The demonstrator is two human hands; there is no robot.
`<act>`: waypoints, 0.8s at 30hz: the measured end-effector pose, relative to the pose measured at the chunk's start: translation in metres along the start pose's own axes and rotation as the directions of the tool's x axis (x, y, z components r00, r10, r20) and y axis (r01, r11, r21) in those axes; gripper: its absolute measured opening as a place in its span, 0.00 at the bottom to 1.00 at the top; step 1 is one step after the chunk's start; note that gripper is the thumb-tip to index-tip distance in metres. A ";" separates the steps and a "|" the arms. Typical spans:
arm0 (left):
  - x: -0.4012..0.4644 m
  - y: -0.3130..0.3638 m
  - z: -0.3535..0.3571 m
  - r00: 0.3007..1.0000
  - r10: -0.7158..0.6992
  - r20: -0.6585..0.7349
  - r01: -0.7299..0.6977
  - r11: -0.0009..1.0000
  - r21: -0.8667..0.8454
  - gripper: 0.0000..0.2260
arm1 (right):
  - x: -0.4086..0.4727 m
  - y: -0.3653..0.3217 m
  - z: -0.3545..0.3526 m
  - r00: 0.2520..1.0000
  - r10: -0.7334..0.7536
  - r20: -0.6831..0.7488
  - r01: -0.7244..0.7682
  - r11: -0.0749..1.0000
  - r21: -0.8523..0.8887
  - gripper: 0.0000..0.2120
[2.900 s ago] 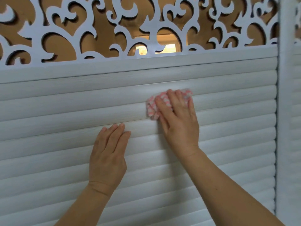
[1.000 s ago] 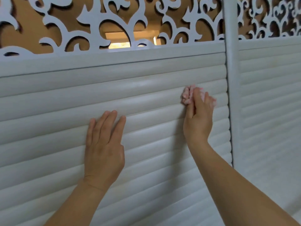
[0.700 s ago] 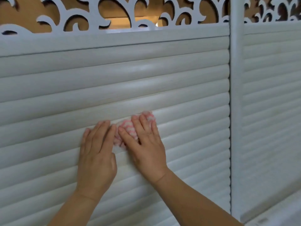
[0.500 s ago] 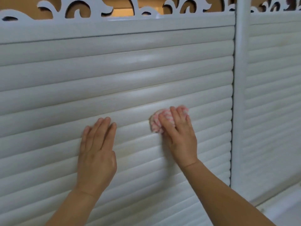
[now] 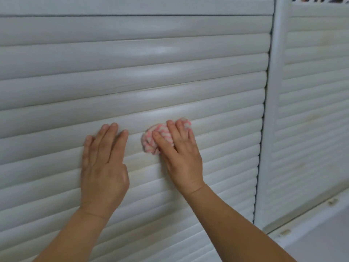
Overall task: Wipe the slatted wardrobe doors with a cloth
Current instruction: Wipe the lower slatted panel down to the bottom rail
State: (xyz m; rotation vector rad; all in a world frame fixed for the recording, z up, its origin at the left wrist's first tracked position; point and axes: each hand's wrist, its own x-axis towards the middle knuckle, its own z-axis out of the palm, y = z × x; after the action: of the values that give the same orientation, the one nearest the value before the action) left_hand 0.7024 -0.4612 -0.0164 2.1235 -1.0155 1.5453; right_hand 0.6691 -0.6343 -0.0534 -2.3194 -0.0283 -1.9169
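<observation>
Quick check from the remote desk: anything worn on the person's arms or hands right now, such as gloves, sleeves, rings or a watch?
Nothing worn shows. The left hand and right hand are bare, without gloves, and no rings or watch are visible. Both forearms are uncovered down to the bottom edge of the picture, so no sleeve appears.

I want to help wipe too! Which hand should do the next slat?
The right hand. It already presses the pink-and-white cloth against the slatted door. The left hand lies flat on the slats and holds nothing.
</observation>
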 end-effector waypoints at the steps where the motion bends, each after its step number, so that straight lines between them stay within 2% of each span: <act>1: 0.000 0.002 0.001 1.000 -0.008 -0.005 0.008 1.000 0.001 0.27 | 0.001 0.013 -0.006 1.000 0.028 -0.002 -0.028 1.000 -0.010 0.19; 5: -0.003 0.006 0.007 0.999 -0.031 -0.034 0.031 0.999 0.012 0.26 | 0.006 0.062 -0.028 0.976 0.214 -0.040 -0.215 0.977 -0.015 0.18; 8: -0.003 0.008 0.010 0.998 -0.047 -0.050 0.048 0.999 0.004 0.25 | 0.007 0.096 -0.042 0.929 0.364 -0.066 -0.364 0.931 0.013 0.18; 10: -0.003 0.009 0.010 0.997 -0.053 -0.052 0.052 0.999 -0.007 0.25 | 0.009 0.111 -0.051 0.862 0.492 -0.118 -0.487 0.870 0.076 0.18; 12: -0.003 0.009 0.011 0.997 -0.050 -0.055 0.049 0.999 -0.015 0.25 | 0.010 0.120 -0.059 0.761 0.629 -0.161 -0.614 0.777 0.136 0.18; 16: -0.005 0.006 0.010 0.997 -0.041 -0.063 0.038 0.998 -0.048 0.25 | 0.008 0.127 -0.060 0.635 0.692 -0.344 -0.714 0.695 0.081 0.08; 17: -0.006 0.005 0.011 0.997 -0.042 -0.067 0.037 0.997 -0.064 0.25 | 0.006 0.120 -0.058 0.633 0.697 -0.337 -0.728 0.684 0.048 0.08; 20: -0.011 0.001 0.009 0.996 -0.063 -0.062 0.056 0.993 -0.108 0.27 | -0.007 0.080 -0.038 0.682 0.668 -0.297 -0.639 0.742 0.201 0.08; 22: -0.018 0.000 0.006 0.994 -0.091 -0.053 0.084 0.990 -0.111 0.28 | -0.015 0.050 -0.026 0.803 0.538 -0.258 -0.515 0.843 0.153 0.11; 23: -0.022 -0.001 0.003 0.994 -0.103 -0.049 0.097 0.989 -0.108 0.28 | -0.021 0.036 -0.020 0.841 0.491 -0.228 -0.471 0.871 0.137 0.11; 24: -0.026 -0.001 0.001 0.993 -0.111 -0.045 0.106 0.989 -0.105 0.29 | -0.022 0.022 -0.016 0.864 0.473 -0.174 -0.440 0.876 0.197 0.10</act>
State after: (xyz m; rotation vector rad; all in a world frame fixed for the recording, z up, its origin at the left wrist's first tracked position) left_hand 0.6995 -0.4517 -0.0403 2.0247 -0.9258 1.4561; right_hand 0.6517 -0.6567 -0.0736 -1.7971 0.3565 -1.8275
